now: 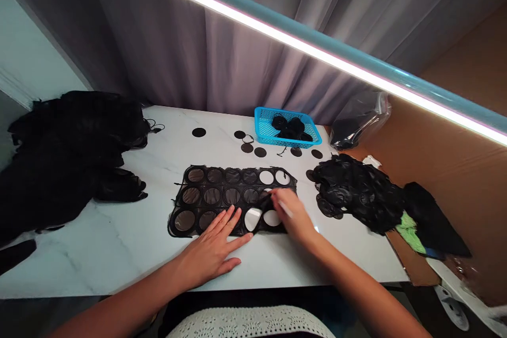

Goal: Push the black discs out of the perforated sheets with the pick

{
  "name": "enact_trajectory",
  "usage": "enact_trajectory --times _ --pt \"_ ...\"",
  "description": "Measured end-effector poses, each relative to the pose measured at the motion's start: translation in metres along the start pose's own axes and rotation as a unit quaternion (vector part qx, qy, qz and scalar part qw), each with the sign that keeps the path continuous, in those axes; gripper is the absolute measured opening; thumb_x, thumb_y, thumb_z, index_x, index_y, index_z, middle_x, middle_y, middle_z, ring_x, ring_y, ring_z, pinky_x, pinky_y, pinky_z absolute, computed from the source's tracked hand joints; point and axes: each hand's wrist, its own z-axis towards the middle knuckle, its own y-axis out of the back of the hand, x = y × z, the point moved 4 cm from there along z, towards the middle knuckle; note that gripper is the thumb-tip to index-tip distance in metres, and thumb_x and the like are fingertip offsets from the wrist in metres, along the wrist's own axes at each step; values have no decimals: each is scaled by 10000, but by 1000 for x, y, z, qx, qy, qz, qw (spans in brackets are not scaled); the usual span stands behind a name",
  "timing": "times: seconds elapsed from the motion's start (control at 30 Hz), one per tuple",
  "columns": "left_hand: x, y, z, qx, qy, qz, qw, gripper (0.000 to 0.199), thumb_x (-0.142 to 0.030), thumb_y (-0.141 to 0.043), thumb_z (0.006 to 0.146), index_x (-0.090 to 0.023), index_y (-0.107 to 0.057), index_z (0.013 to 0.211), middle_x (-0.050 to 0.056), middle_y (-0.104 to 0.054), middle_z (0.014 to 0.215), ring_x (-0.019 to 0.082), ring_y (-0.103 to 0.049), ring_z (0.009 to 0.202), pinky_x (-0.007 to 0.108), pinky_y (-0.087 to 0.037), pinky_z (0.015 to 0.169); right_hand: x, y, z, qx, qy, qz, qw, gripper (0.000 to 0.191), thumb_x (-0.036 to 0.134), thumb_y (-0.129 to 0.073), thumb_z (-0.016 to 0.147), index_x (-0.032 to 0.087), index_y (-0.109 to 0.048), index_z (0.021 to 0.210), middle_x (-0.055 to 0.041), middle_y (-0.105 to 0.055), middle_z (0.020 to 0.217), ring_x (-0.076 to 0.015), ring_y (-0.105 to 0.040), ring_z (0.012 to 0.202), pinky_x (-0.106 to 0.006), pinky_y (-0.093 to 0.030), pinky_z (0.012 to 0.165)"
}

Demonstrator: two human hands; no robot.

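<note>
A black sheet [242,182] with rows of round rings lies flat on the white marbled table. Dark film fills the rings toward the left, while several on the right show white through them. My left hand [216,247] is open and lies on the sheet's near edge, fingers spread. Over the sheet's right part, my right hand [295,216] is closed, its fingertips pinching a dark piece of film [264,203] that lifts beside a white ring. A slim white tool [285,209] also shows in this hand; its kind is unclear.
Several loose black discs [260,152] lie behind the sheet. A blue basket [288,142] holds black pieces. Black material is heaped at left [75,153] and right [356,193]. A plastic bag [360,119] stands by cardboard. A lit tube lamp [317,55] hangs overhead.
</note>
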Motion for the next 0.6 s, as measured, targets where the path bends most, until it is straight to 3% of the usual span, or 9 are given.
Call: enact_trajectory --times 0.1,0.17,0.27,0.37,0.6 --pt "-3 5 0 -2 5 0 1000 603 -401 -639 894 -343 -406 1446 63 -78 1624 376 -219 1442 543 -300 1119 -28 22 26 -62 -95 21 993 171 257 -419 964 205 -576 920 -76 -655 882 -212 -586 761 -333 -467 701" --pt "-2 9 5 3 15 3 1000 615 -437 -630 896 -330 -394 1454 77 -186 1606 354 -255 1435 538 -305 1119 -28 19 38 -19 -108 59 992 164 274 -435 963 209 -581 927 -50 -657 854 -184 -568 695 -299 -445 643" --pt "10 13 19 -5 50 20 999 631 -447 -579 928 -247 -350 1482 119 -321 1554 309 -289 1429 513 -286 1139 -9 -3 45 77 -43 111 990 134 240 -456 957 217 -587 952 -28 -657 866 -164 -570 723 -276 -435 658" --pt "25 12 32 -3 71 43 997 590 -454 -546 947 -223 -378 1463 126 -302 1561 304 -243 1447 507 -260 1152 6 -22 45 132 24 139 981 108 195 -473 947 214 -579 937 -29 -643 910 -161 -574 802 -278 -436 715" --pt "36 3 30 16 56 40 997 613 -448 -549 945 -288 -322 1491 102 -192 1602 349 -151 1463 553 -244 1136 5 -22 48 184 42 212 959 173 211 -512 940 197 -522 767 -46 -578 1050 -149 -550 874 -278 -457 743"
